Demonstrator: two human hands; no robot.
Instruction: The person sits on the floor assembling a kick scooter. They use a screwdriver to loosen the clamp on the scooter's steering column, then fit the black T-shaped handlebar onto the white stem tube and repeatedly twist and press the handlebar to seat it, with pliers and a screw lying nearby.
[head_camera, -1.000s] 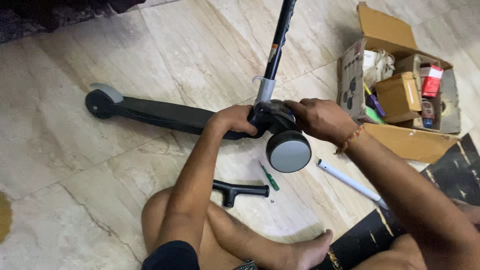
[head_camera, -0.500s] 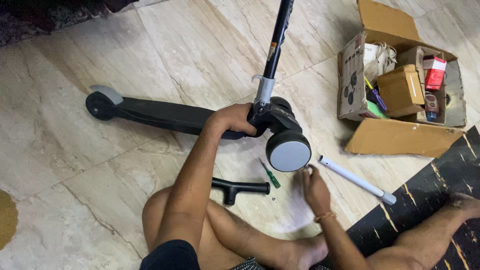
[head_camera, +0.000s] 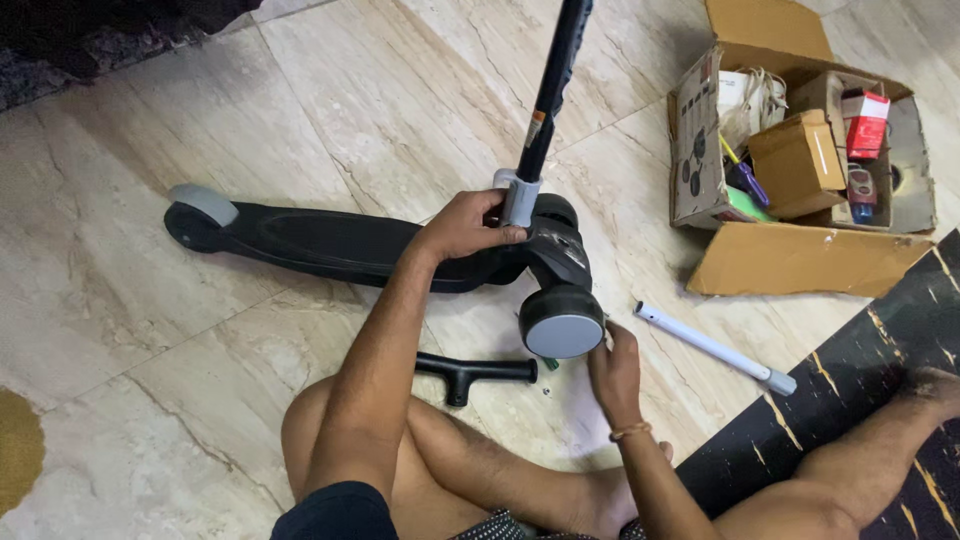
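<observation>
Scooter (head_camera: 340, 245) stem base clasped in left hand (head_camera: 465, 228) fingers; right hand (head_camera: 615, 370) loose beside front wheel (head_camera: 560, 322).

Scooter (head_camera: 340, 245) lies across floor (head_camera: 150, 150) — T-handle (head_camera: 470, 372) before it, tube (head_camera: 712, 347) right, box (head_camera: 800, 160) behind tube.

open brown cardboard box (head_camera: 800, 255) | upper right floor | small red carton (head_camera: 865, 122) inside

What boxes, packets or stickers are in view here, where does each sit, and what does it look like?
Open cardboard box: floor, upper right; brown, flaps spread.
Small brown carton: inside that box, closed, cube-like.
Red and white packet: inside the box, far right, upright.
Printed flap: box's left side, pale with dark round pictures.
Orange sticker: on the black scooter stem, small band.
</observation>
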